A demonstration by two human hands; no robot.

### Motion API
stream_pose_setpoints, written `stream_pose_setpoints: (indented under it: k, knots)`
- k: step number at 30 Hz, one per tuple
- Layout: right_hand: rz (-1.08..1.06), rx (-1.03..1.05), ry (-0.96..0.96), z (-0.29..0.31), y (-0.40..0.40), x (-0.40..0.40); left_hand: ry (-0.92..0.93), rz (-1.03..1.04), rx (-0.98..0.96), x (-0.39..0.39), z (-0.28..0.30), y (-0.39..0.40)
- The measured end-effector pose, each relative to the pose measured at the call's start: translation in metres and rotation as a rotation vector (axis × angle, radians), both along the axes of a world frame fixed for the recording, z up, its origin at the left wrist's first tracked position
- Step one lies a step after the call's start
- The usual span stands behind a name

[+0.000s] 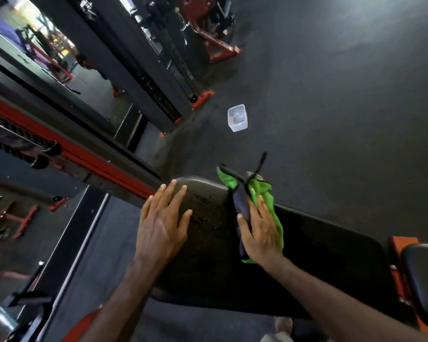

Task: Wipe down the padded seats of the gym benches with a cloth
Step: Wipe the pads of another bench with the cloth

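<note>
Cloth (269, 201), green, flattened under right hand (261, 233), fingers straight, gripping nothing. Left hand (162, 218) flat and empty on bench pad (319, 255). Droplets between hands; pad's long axis running rightward from right hand.

You've got a black padded seat (294, 255) that looks like smooth vinyl, kinda matt with a soft sheen near the far end, and there are tiny wet-looking droplets speckled on it by your left hand (162, 223). The cloth (265, 193) under your right hand (262, 233) is soft bright green fabric, crumpled, with a darker purple-ish layer and black trim. The floor (344, 95) is dark, matt, slightly grainy like rubber. The little tub (237, 118) on it is clear, frosted-looking plastic. The machine frames (89, 154) are painted metal, red and black, fairly glossy.
</note>
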State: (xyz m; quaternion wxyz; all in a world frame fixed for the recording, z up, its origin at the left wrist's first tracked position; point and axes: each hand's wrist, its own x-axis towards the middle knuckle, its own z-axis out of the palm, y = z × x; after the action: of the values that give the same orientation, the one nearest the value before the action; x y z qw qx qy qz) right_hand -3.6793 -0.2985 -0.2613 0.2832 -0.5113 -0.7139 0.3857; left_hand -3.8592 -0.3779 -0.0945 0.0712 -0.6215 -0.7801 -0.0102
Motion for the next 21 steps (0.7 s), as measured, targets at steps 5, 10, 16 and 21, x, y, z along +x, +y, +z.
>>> stream_pose_setpoints:
  k: [5,10,16,21]
  knots:
    - [0.073,0.221,0.117,0.035,-0.04,-0.031,-0.332,0.01,-0.01,-0.028,0.015,0.011]
    - [0.14,0.279,0.105,0.036,0.004,-0.029,-0.589,0.058,0.145,-0.034,0.006,0.007]
    - [0.102,0.381,0.115,0.06,-0.018,-0.059,-0.81,0.128,0.222,-0.039,-0.001,0.01]
    - [0.143,0.39,0.249,0.072,0.018,-0.052,-1.009,0.235,0.249,-0.044,-0.004,0.013]
